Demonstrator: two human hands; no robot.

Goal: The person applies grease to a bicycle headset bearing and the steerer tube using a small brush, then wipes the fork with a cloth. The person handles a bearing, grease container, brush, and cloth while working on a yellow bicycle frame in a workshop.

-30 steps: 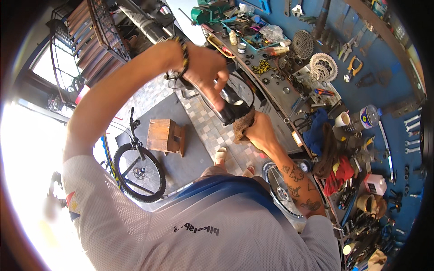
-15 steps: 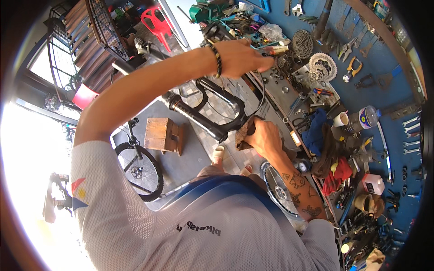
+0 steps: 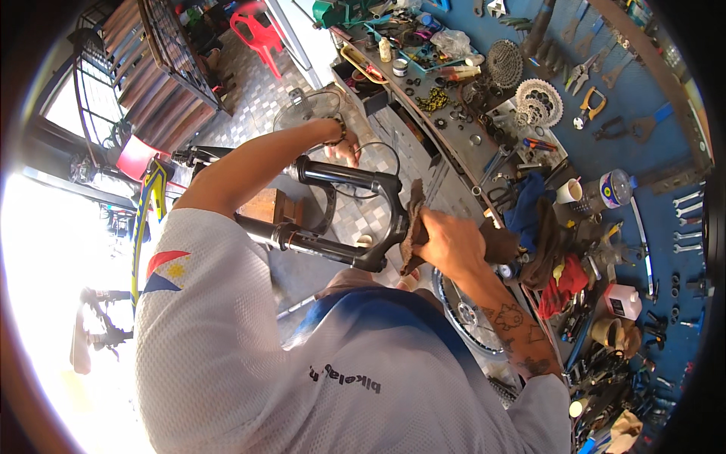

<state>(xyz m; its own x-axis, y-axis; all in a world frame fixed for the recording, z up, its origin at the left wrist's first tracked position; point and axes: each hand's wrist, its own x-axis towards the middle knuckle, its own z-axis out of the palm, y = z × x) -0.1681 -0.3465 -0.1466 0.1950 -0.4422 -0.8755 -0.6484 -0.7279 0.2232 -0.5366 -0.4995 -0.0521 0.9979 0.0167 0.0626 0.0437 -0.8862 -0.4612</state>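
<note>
A black bicycle suspension fork [image 3: 389, 219] lies across in front of my body, its crown toward the right and its legs reaching left. My right hand [image 3: 451, 244] is closed on a brown rag [image 3: 414, 231] pressed against the crown end; the part inside the grip is hidden. A dark brown piece [image 3: 501, 242] shows past that hand, and I cannot tell whether it is cloth or tube. Beyond the far leg, my left hand [image 3: 345, 148] hangs with fingers extended, near a thin black cable [image 3: 393, 155] that loops from the fork. Nothing shows in that hand.
Along the right runs a workbench [image 3: 473, 155] crowded with small parts, cassettes [image 3: 538, 104], rags [image 3: 563, 291] and a paper cup [image 3: 569, 191]. Tools hang on the blue wall [image 3: 643, 83]. A wooden stool [image 3: 265, 203], a wheel [image 3: 465, 314] and a yellow bike frame [image 3: 153, 189] stand around me.
The fork has swung round so its legs point further left, and my right hand with the rag turned with it. My left hand came down from over the bench to beside the fork.
</note>
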